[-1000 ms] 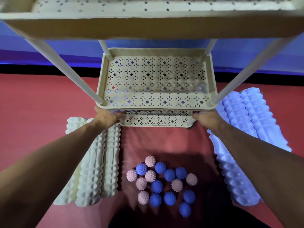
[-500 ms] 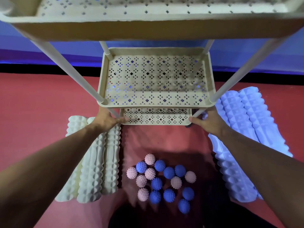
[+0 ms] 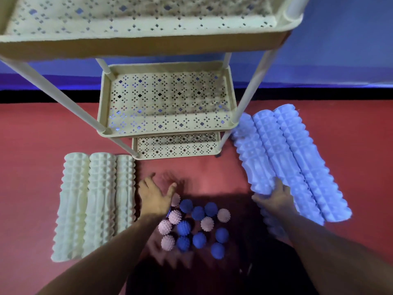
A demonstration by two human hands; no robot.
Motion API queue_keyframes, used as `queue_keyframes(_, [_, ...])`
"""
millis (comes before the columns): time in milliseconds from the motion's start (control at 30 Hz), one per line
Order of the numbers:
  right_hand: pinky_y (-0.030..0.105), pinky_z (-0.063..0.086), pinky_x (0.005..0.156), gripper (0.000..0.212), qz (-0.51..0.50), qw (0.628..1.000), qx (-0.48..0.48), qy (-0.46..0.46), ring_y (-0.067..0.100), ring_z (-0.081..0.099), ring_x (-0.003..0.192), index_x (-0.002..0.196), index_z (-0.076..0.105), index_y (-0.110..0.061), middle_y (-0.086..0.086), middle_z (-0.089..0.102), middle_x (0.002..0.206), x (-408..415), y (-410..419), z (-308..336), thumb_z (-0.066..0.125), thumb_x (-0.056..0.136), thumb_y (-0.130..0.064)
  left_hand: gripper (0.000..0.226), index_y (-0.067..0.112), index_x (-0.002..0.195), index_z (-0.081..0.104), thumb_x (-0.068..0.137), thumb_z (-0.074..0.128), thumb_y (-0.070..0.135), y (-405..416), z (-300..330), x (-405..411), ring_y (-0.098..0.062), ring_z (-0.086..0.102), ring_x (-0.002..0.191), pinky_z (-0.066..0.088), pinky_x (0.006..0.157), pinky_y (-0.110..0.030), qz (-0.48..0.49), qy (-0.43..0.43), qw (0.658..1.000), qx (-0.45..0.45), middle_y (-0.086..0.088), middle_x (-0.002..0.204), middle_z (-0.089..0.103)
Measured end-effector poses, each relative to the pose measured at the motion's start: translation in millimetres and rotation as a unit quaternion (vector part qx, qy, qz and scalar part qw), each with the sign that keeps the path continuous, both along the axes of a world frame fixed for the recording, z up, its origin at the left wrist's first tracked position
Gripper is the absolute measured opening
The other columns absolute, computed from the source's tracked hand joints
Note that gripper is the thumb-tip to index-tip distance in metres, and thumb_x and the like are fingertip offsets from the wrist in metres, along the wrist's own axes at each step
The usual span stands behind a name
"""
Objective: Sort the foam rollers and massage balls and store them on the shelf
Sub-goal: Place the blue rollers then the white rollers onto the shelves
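A cream three-tier shelf (image 3: 230, 103) with perforated trays stands on the red floor ahead of me. Three cream foam rollers (image 3: 93, 205) lie side by side at the left, and three pale blue rollers (image 3: 297, 158) lie at the right. Several spiky pink and blue massage balls (image 3: 197, 226) are heaped between them. My left hand (image 3: 156, 196) hovers with fingers spread over the far left of the ball heap, blurred. My right hand (image 3: 274, 198) wraps around the near part of the innermost blue roller (image 3: 255, 165).
The shelf's bottom tray (image 3: 176, 145) sits just beyond the balls, its white posts (image 3: 63, 103) slanting across the view. A dark shadow covers the floor near my body. A blue wall with a black skirting runs behind the shelf.
Both hands have left the shelf's lower front corners and drawn back toward me. The left went down to the balls, the right took hold of the inner blue roller.
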State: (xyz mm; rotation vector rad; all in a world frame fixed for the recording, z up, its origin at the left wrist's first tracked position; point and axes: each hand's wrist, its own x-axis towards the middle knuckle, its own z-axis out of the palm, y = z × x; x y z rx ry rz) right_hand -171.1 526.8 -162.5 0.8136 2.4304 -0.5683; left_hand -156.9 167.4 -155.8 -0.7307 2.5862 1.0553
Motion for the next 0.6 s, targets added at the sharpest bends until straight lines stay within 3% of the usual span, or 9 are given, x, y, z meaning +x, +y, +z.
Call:
queue_keyframes(233, [0.049, 0.043, 0.106, 0.116, -0.011, 1.000, -0.002, -0.026, 0.035, 0.048, 0.131, 0.145, 0.027, -0.021, 0.011, 0.044, 0.141, -6, 26, -32, 0.083, 0.054, -0.066, 0.073, 0.008, 0.145, 0.038, 0.088, 0.072, 0.040, 52, -15, 6, -0.028, 0.041, 0.131, 0.029, 0.113, -0.034, -0.050, -0.031, 0.996, 0.069, -0.012, 0.140, 0.039])
queue_keyframes(333, [0.049, 0.052, 0.093, 0.100, -0.022, 0.999, -0.018, -0.021, 0.033, 0.062, 0.104, 0.121, 0.030, -0.031, 0.007, 0.056, 0.118, -12, 29, -34, 0.084, 0.046, -0.070, 0.068, 0.016, 0.144, 0.042, 0.090, 0.070, 0.045, 70, -20, 2, -0.021, 0.047, 0.131, 0.036, 0.113, -0.034, -0.067, -0.050, 0.990, 0.113, -0.002, 0.143, 0.041])
queue_keyframes(433, [0.049, 0.057, 0.084, 0.102, -0.058, 0.996, -0.053, -0.034, 0.027, 0.068, 0.087, 0.107, 0.028, -0.038, 0.001, 0.063, 0.098, -14, 46, -55, 0.082, 0.031, -0.078, 0.067, 0.019, 0.146, 0.044, 0.090, 0.068, 0.048, 81, -21, 0, -0.017, 0.048, 0.133, 0.038, 0.114, -0.037, -0.070, -0.061, 0.987, 0.134, 0.002, 0.144, 0.044])
queue_keyframes(500, [0.052, 0.057, 0.084, 0.112, -0.064, 0.996, -0.046, -0.035, 0.029, 0.069, 0.089, 0.108, 0.027, -0.039, 0.001, 0.064, 0.101, -12, 52, -65, 0.080, 0.021, -0.086, 0.067, 0.023, 0.147, 0.043, 0.090, 0.067, 0.050, 85, -18, -2, -0.017, 0.049, 0.132, 0.040, 0.113, -0.039, -0.065, -0.068, 0.985, 0.145, 0.003, 0.144, 0.043])
queue_keyframes(600, [0.052, 0.054, 0.090, 0.116, -0.048, 0.998, -0.036, -0.027, 0.032, 0.066, 0.098, 0.117, 0.026, -0.036, 0.004, 0.059, 0.114, -21, 36, -37, 0.080, 0.025, -0.082, 0.071, 0.025, 0.148, 0.040, 0.089, 0.064, 0.056, 82, -11, -7, -0.017, 0.050, 0.130, 0.043, 0.110, -0.041, -0.070, -0.078, 0.985, 0.140, 0.005, 0.144, 0.044])
